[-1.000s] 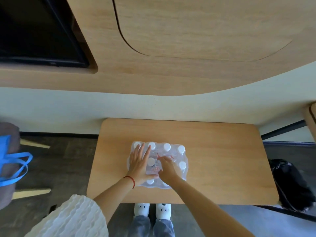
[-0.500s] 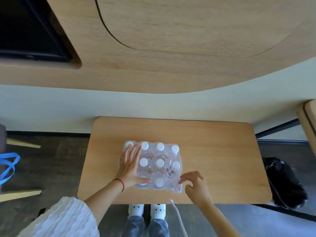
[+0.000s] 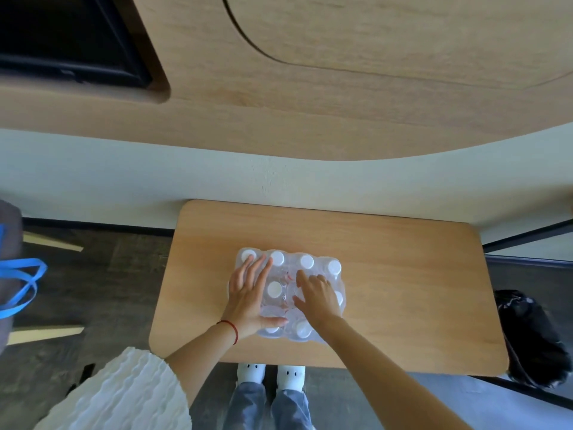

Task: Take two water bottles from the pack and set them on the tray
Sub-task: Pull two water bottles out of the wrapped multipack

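Returned from the desk's near edge, right hand [image 3: 316,294], back onto the pack [image 3: 288,294] at mid-frame on the desk [image 3: 403,274]; left hand [image 3: 249,297] unchanged, flat on the pack's left side. Fingers [image 3: 302,279] of the right hand spread loosely over the wrap, gripping nothing discernible. Bottles upright, white caps [image 3: 306,261] facing the camera, directly beneath both hands; right nearer the centre bottles. No tray anywhere in frame. Tear in the wrap impossible to make out.

White caps [image 3: 306,261] are seen on the clear pack [image 3: 336,282], the table [image 3: 403,274] is coloured light wood-brown, a red string [image 3: 232,327] is worn, and the sleeve [image 3: 124,395] is white with ripples.
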Available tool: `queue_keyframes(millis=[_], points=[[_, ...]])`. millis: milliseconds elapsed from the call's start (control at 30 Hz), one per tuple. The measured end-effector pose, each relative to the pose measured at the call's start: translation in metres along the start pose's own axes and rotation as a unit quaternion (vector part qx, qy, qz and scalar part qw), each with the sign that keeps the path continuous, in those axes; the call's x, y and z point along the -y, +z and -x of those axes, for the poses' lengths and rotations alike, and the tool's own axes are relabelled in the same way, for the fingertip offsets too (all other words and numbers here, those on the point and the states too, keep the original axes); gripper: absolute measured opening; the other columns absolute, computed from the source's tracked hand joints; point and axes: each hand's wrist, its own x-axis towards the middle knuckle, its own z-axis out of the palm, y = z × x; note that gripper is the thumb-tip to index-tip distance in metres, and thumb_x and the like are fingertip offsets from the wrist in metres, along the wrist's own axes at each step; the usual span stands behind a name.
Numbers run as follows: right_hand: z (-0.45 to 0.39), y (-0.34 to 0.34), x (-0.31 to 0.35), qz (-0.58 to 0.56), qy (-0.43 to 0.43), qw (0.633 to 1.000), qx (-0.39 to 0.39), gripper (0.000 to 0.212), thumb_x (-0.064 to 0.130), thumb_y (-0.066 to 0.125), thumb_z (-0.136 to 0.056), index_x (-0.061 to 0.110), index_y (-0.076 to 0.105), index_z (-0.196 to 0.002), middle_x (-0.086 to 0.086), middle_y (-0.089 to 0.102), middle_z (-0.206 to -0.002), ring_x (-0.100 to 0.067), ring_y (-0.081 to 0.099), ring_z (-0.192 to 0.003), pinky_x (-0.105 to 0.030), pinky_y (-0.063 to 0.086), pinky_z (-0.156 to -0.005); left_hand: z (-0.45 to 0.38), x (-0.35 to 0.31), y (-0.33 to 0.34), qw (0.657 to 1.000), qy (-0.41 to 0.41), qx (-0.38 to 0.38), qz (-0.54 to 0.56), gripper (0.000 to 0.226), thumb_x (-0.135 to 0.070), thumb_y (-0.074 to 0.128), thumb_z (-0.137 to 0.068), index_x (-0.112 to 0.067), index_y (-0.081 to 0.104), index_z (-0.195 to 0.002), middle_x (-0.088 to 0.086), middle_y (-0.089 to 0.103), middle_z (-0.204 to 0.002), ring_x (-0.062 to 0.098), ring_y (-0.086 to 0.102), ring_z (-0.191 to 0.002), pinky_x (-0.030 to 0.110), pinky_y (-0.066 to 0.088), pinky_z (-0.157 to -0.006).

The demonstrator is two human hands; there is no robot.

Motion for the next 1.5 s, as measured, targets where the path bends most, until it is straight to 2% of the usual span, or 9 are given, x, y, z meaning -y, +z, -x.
queue_keyframes(millis=[267, 567, 700, 833, 933, 1067, 1167, 1267, 1500], points=[[0.029, -0.023, -0.004, -0.112, -0.049, 0.984, -0.129, 0.026, 0.020, 0.070, -0.079, 0.008, 0.056, -0.098, -0.012, 0.063, -0.088, -0.026, 0.055, -0.078, -0.028, 0.032, -0.057, 0.001, 0.001, 0.003, 1.000, 0.009, -0.012, 0.015, 0.117, -0.077, 0.058, -0.061, -0.030, -0.006, -0.148, -0.002, -0.001, -0.161, 0.010, -0.024, -0.140, 0.041, -0.003, -0.116], [0.089, -0.139, 0.030, -0.170, -0.133, 0.934, -0.284, 0.023, 0.027, 0.069, -0.066, 0.012, 0.057, -0.078, 0.014, 0.043, -0.066, -0.008, 0.034, -0.063, -0.022, 0.032, -0.051, 0.003, -0.020, -0.023, 0.996, -0.020, 0.061, 0.054, 0.132, -0.078, 0.066, -0.053, -0.032, -0.014, -0.147, 0.003, -0.005, -0.157, 0.023, -0.012, -0.146, 0.052, -0.001, -0.118], [0.103, -0.179, 0.050, -0.171, -0.167, 0.937, -0.253, 0.023, 0.027, 0.070, -0.067, 0.013, 0.058, -0.079, 0.008, 0.044, -0.063, -0.010, 0.033, -0.057, -0.014, 0.033, -0.053, 0.016, -0.048, -0.056, 0.952, 0.038, -0.009, 0.304, 0.124, -0.067, 0.080, -0.045, -0.053, 0.004, -0.142, -0.015, 0.016, -0.153, 0.002, 0.016, -0.142, 0.036, 0.024, -0.115], [0.102, -0.184, 0.069, -0.201, -0.184, 0.929, -0.252, 0.024, 0.015, 0.078, -0.065, 0.013, 0.059, -0.079, -0.005, 0.058, -0.066, -0.016, 0.045, -0.054, -0.020, 0.033, -0.050, 0.020, -0.067, -0.082, 0.894, 0.059, -0.036, 0.443, 0.093, -0.036, 0.092, -0.052, -0.034, 0.043, -0.131, -0.006, 0.060, -0.127, 0.012, 0.053, -0.123, 0.035, 0.046, -0.105], [0.100, -0.174, 0.073, -0.271, -0.193, 0.902, -0.274, 0.021, 0.029, 0.073, -0.073, 0.018, 0.060, -0.086, 0.004, 0.062, -0.071, -0.001, 0.050, -0.059, -0.007, 0.037, -0.052, 0.024, -0.064, -0.089, 0.887, 0.071, -0.086, 0.447, 0.070, -0.026, 0.089, -0.058, -0.037, 0.054, -0.118, -0.013, 0.068, -0.109, 0.010, 0.065, -0.105, 0.018, 0.052, -0.087], [0.089, -0.118, 0.051, -0.424, -0.096, 0.866, -0.248, 0.015, 0.037, 0.047, -0.093, 0.030, 0.060, -0.089, 0.007, 0.060, -0.064, -0.008, 0.057, -0.057, -0.018, 0.045, -0.055, 0.037, -0.048, -0.093, 0.889, 0.031, -0.098, 0.447, 0.060, -0.033, 0.086, -0.058, -0.031, 0.058, -0.111, -0.018, 0.072, -0.103, 0.007, 0.069, -0.097, 0.017, 0.054, -0.080], [0.053, -0.053, 0.032, -0.379, 0.014, 0.912, -0.154, 0.014, 0.008, 0.052, -0.093, 0.014, 0.064, -0.097, 0.000, 0.068, -0.083, -0.018, 0.066, -0.077, -0.031, 0.056, -0.071, 0.045, -0.033, -0.094, 0.898, 0.019, -0.107, 0.426, 0.054, -0.032, 0.085, -0.060, -0.028, 0.060, -0.107, -0.014, 0.073, -0.102, 0.008, 0.070, -0.093, 0.017, 0.055, -0.078], [0.019, -0.002, 0.030, -0.305, 0.021, 0.951, -0.042, 0.035, 0.002, 0.065, -0.083, 0.004, 0.056, -0.118, -0.013, 0.062, -0.120, -0.028, 0.058, -0.109, -0.038, 0.048, -0.096, 0.049, -0.022, -0.094, 0.896, -0.004, -0.105, 0.432, 0.054, -0.032, 0.085, -0.059, -0.020, 0.062, -0.106, -0.006, 0.074, -0.098, 0.011, 0.071, -0.093, 0.024, 0.058, -0.080], [-0.013, 0.028, 0.017, -0.239, -0.078, 0.966, -0.055, 0.041, 0.003, 0.080, -0.067, -0.001, 0.065, -0.105, -0.021, 0.064, -0.112, -0.033, 0.064, -0.097, -0.033, 0.045, -0.084, 0.044, -0.017, -0.099, 0.888, -0.028, -0.111, 0.445, 0.061, -0.029, 0.084, -0.059, -0.012, 0.060, -0.112, -0.005, 0.074, -0.102, 0.011, 0.070, -0.099, 0.022, 0.058, -0.082]])
